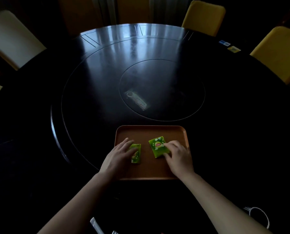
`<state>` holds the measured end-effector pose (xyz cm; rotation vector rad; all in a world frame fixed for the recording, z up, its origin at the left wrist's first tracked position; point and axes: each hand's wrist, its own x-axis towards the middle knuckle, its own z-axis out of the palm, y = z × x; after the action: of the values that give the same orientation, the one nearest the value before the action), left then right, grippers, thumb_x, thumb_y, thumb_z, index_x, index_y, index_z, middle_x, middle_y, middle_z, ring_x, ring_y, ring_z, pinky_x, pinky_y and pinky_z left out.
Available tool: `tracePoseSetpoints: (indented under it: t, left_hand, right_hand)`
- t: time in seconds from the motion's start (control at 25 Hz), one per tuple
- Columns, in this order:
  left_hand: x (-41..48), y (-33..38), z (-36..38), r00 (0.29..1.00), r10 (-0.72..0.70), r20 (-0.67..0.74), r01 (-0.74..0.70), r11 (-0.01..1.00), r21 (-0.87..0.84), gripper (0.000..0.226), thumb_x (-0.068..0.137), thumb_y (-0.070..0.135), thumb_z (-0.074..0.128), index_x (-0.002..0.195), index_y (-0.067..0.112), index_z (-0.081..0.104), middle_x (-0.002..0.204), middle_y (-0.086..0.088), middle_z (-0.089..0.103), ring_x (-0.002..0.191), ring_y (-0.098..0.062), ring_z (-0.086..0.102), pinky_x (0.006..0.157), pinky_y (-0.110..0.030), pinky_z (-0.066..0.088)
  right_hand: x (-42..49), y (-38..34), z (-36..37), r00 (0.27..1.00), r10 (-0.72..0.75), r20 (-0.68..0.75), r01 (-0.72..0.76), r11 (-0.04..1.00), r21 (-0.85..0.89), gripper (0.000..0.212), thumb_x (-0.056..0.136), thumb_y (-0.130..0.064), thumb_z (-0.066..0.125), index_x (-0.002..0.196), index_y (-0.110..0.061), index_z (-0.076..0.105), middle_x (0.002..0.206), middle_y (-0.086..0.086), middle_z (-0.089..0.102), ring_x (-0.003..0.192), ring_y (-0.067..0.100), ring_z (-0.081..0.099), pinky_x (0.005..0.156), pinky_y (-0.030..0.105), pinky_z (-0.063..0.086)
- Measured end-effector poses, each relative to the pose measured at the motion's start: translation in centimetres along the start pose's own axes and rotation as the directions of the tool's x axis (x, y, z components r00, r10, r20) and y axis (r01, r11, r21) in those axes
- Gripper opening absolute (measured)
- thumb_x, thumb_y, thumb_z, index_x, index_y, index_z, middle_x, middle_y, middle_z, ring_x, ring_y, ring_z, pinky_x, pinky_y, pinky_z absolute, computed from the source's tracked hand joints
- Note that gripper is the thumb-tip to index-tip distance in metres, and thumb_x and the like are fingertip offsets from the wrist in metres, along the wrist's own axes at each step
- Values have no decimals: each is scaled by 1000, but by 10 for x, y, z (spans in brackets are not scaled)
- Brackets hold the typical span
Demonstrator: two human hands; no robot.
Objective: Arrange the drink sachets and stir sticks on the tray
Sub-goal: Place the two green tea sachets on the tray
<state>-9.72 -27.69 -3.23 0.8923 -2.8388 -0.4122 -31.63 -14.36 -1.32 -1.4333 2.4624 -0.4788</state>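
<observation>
Two green drink sachets lie flat on our brown tray (151, 130), which sits at the near edge of the dark round table (90, 81).

Left sachet (136, 153): long axis running near-to-far, roughly square with the tray's sides. Our left hand (119, 154) rests over its left part, fingers (130, 144) spread flat on top; pressing, not clenched around it, so far as we can tell.

Right sachet (158, 146): long axis tilted, far end leaning right, not parallel to its neighbour. Our right hand (179, 156) meets it from the right; the fingertips (166, 145) touch its right edge and near corner, seemingly pinching that edge lightly.

Relation that matters: each sachet lies inward of its own hand, toward the tray's middle, and the two stand apart with bare tray between. We judge the right sachet needs turning to match the left.

Stir sticks: a pale wrapped strip (95, 224) at the near table edge may be one; none on the tray.
</observation>
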Motion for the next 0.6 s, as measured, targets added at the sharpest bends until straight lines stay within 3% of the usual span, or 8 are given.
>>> tracePoseSetpoints:
  t: [0.08, 0.16, 0.28, 0.36, 0.4, 0.48, 0.56, 0.6]
  left_hand:
    - [6, -5, -3, 988, 48, 146, -67, 990, 123, 45, 75, 34, 78, 116, 37, 61, 128, -5, 64, 118, -29, 62, 88, -40, 55]
    - [11, 1, -11, 978, 14, 206, -68, 965, 255, 42, 75, 40, 76, 115, 37, 63, 117, -5, 64, 101, -28, 65, 81, -38, 53]
    - [21, 17, -13, 976, -183, 121, 128, 922, 365, 45, 80, 52, 67, 114, 23, 63, 105, -8, 63, 93, -29, 62, 79, -40, 46]
    - [25, 24, -13, 952, -304, 32, 277, 903, 328, 51, 78, 56, 68, 106, 14, 65, 95, -10, 64, 85, -29, 61, 72, -42, 47]
    - [25, 24, -10, 955, -298, -12, 290, 919, 268, 47, 78, 52, 70, 106, 14, 64, 94, -9, 63, 84, -29, 61, 71, -42, 49]
    - [20, 15, -5, 984, -174, -20, 175, 978, 115, 38, 79, 39, 73, 110, 21, 62, 105, -7, 63, 95, -29, 63, 77, -41, 52]
    - [16, 3, 1, 999, -29, 43, 23, 991, 131, 39, 77, 37, 76, 113, 28, 62, 116, -5, 63, 107, -28, 64, 83, -40, 54]
    - [17, 0, 2, 998, -24, 59, 14, 985, 172, 39, 79, 39, 73, 116, 30, 62, 118, -5, 63, 108, -28, 64, 82, -40, 55]
  right_hand:
    - [0, -1, 6, 994, -106, 31, 108, 992, -68, 38, 83, -18, 70, 120, -27, 65, 117, -7, 60, 100, 22, 56, 77, 35, 52]
    - [2, -5, 10, 991, -126, 38, 129, 987, -96, 35, 85, -22, 68, 119, -30, 66, 115, -8, 59, 98, 22, 54, 72, 36, 52]
    - [10, -10, 15, 995, -101, 9, 101, 991, -83, 29, 88, -33, 66, 117, -33, 66, 110, -6, 57, 97, 22, 52, 69, 37, 51]
    - [16, -13, 16, 997, -82, 7, 82, 995, -48, 27, 88, -36, 65, 115, -33, 66, 109, -5, 56, 98, 21, 51, 70, 37, 52]
    - [18, -14, 16, 997, -77, 0, 77, 997, -30, 27, 88, -36, 65, 114, -33, 67, 109, -5, 56, 97, 21, 51, 70, 37, 51]
    - [20, -14, 18, 996, -84, -22, 83, 996, -16, 25, 88, -36, 65, 113, -34, 67, 106, -5, 56, 95, 20, 51, 69, 36, 51]
    - [20, -12, 20, 995, -97, -37, 96, 995, -23, 28, 86, -32, 68, 114, -34, 67, 104, -5, 56, 93, 21, 51, 67, 34, 49]
    - [21, -12, 21, 994, -99, -38, 98, 995, -28, 30, 85, -30, 69, 115, -34, 67, 104, -5, 56, 93, 21, 51, 65, 34, 49]
